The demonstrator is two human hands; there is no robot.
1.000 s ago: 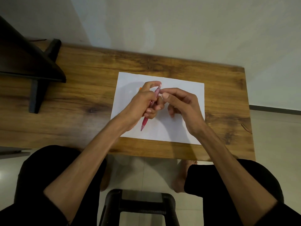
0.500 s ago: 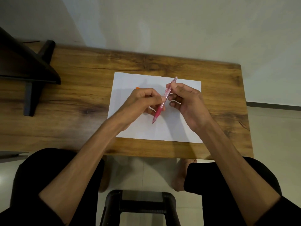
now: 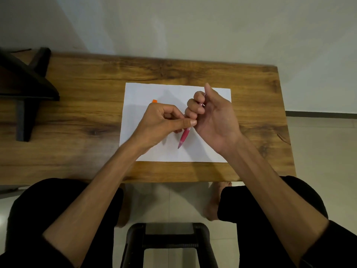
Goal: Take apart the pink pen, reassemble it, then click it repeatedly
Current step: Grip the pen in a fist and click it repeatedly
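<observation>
I see the pink pen [image 3: 184, 136] whole, gripped in my right hand [image 3: 212, 117], my left hand [image 3: 164, 120] pinching its barrel. I judge reassembly done or nearly so; clicking remains.

— Where do the arms meet?
— Both bare forearms reach forward, converging. Left hand [image 3: 162, 120] curled, thumb extended toward the right hand [image 3: 214, 115], whose fingers [image 3: 195, 106] curl inward, palm facing up.

Matt white paper [image 3: 154, 93] on grained wooden table [image 3: 87, 89].

Pink pen [image 3: 184, 136] assembled, tilted, tip down
</observation>
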